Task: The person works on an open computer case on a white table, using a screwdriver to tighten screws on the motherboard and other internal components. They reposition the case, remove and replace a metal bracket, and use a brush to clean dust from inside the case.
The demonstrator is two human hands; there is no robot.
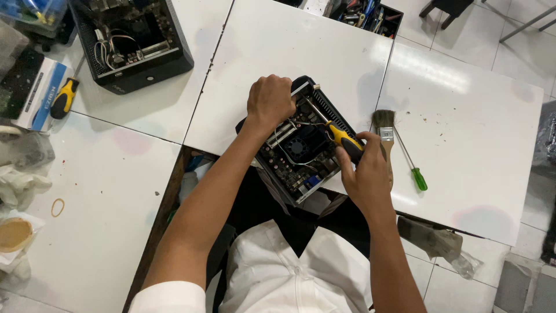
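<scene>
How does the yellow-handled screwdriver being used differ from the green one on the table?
The yellow-and-black screwdriver is gripped in the right hand, its shaft angled into the open computer case; the green screwdriver lies untouched on the white table beside a paintbrush. The yellow one has a thicker handle; the green one looks slimmer. Both have thin metal shafts.

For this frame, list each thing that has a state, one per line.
small computer case: cover off, board exposed, tilted at the table edge.
left hand: gripping the case's far corner.
right hand: closed on the yellow-and-black screwdriver, tip inside the case.
paintbrush: lying flat, unheld.
green screwdriver: lying flat, unheld.
second case: open, wires showing.
spare yellow screwdriver: lying unheld.
</scene>
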